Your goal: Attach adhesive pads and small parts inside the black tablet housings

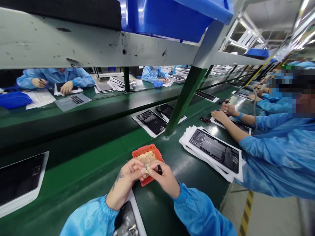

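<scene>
Over a red plastic tray (159,154), my left hand (129,172) and my right hand (165,178) meet with fingertips pinched together. Between them is a small pale tan piece (147,170), too small to make out fully. The tray holds several flat tan pieces (150,156) with dark specks. A short black tool end (159,169) sticks out of my right hand; the rest of it is hidden. Below my left wrist, partly covered by the sleeve, lies a tablet housing (126,218) with exposed inner parts on a white sheet.
To the right, a black tablet housing (214,149) tops a stack of white sheets. More housings (151,121) lie beyond the tray near a slanted green post (184,98). Another tablet panel (19,177) rests at left. A co-worker's hands (225,113) work at right. A shelf beam (98,49) crosses overhead.
</scene>
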Tool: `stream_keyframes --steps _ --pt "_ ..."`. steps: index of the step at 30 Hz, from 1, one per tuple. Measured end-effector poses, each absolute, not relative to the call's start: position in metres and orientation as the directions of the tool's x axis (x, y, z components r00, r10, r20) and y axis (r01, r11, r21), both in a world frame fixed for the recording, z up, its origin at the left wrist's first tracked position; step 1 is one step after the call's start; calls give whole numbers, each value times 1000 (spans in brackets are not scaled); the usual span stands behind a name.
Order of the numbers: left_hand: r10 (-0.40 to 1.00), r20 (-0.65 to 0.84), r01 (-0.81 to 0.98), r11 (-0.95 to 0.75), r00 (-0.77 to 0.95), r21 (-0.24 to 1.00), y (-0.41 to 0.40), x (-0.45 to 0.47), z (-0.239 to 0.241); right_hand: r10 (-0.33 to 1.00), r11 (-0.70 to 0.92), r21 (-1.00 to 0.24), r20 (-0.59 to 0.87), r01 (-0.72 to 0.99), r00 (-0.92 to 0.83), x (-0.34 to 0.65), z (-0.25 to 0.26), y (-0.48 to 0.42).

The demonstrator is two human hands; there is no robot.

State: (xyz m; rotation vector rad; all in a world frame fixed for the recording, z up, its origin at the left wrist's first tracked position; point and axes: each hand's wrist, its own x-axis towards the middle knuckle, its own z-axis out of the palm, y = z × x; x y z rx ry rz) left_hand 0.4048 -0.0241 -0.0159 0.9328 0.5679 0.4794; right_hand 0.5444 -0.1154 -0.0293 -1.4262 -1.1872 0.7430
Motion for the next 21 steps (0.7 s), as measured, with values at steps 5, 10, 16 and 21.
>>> stream_keyframes --steps 5,10,16,21 --pt "617 -254 -121 499 745 858 -26 405 -18 933 84 -954 177 289 313 546 -31 -115" --pt "667 -239 -86 415 705 906 -27 407 -17 937 85 -964 163 250 309 547 -32 -112" --pt "697 -221 -23 323 682 946 -28 405 -13 937 56 -970 133 237 323 549 -36 -110" --pt "669 -202 0 289 716 957 -26 402 -17 939 40 -967 123 253 322 548 -34 -112"
